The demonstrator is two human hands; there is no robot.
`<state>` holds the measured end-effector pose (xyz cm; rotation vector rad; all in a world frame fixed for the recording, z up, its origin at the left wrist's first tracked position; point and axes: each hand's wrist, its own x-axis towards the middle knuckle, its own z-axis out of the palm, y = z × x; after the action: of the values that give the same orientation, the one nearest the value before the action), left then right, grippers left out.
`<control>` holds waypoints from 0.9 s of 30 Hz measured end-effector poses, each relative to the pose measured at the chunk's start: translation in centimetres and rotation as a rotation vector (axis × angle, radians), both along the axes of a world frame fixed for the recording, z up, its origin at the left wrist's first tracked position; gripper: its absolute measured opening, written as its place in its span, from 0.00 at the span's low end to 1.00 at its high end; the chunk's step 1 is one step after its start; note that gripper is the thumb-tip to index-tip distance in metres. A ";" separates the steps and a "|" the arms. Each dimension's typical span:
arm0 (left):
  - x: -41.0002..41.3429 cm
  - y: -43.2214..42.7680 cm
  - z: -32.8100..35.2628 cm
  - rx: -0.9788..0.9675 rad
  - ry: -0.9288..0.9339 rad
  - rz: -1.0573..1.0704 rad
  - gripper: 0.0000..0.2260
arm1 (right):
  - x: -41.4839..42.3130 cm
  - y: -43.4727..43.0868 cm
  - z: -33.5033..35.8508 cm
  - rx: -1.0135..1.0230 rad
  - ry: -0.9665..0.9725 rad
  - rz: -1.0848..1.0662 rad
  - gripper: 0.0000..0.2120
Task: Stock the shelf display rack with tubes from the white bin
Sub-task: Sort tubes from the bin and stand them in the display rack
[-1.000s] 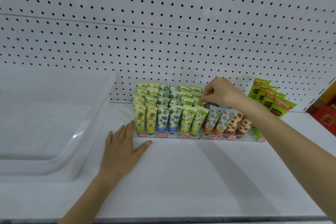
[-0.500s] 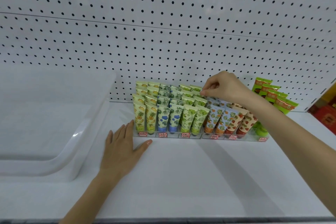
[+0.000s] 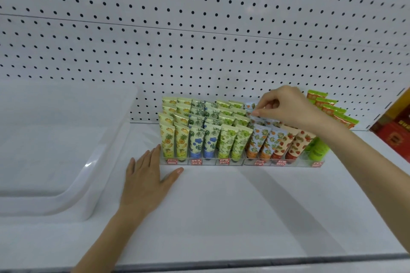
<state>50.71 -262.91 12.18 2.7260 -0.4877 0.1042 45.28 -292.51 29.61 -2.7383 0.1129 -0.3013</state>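
A clear display rack [image 3: 241,162] stands on the white shelf against the pegboard. It holds rows of upright fruit-print tubes [image 3: 213,131]: yellow, blue, green, orange and strawberry. My right hand [image 3: 286,106] hovers over the rear orange rows, its fingertips pinched on the top edge of a blue-orange tube [image 3: 261,120]. Flat on the shelf lies my left hand [image 3: 146,177], fingers spread, touching the rack's front left corner. At the left stands the white bin [image 3: 88,184]; no tubes show inside it.
Bright green tubes [image 3: 330,108] fill the rack's right end. Red boxes [image 3: 395,133] sit at the far right edge. The pegboard wall rises right behind the rack. The shelf's front lip runs along the bottom.
My right hand has shifted right from the green rear rows to the orange rear rows, keeping its pinch. The left hand has stayed flat on the shelf.
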 end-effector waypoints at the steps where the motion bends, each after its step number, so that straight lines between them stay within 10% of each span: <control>1: 0.0 0.0 0.0 -0.008 -0.001 0.000 0.46 | -0.2 -0.4 0.4 -0.004 -0.005 -0.016 0.06; 13: -4.1 0.7 1.7 -0.175 -0.258 0.077 0.29 | -2.1 -4.3 0.2 -0.020 0.004 -0.115 0.05; 17: -7.7 -1.3 2.1 -0.126 -0.409 -0.232 0.25 | -2.4 -4.7 -0.2 -0.016 0.003 -0.106 0.05; 27: -7.6 -9.4 0.8 0.133 -0.097 -0.555 0.35 | -2.5 -4.4 0.0 -0.007 -0.065 -0.034 0.05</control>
<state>43.10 -272.27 12.97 2.6066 -1.2948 0.0589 42.74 -296.94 29.60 -2.7329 0.1417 -0.4007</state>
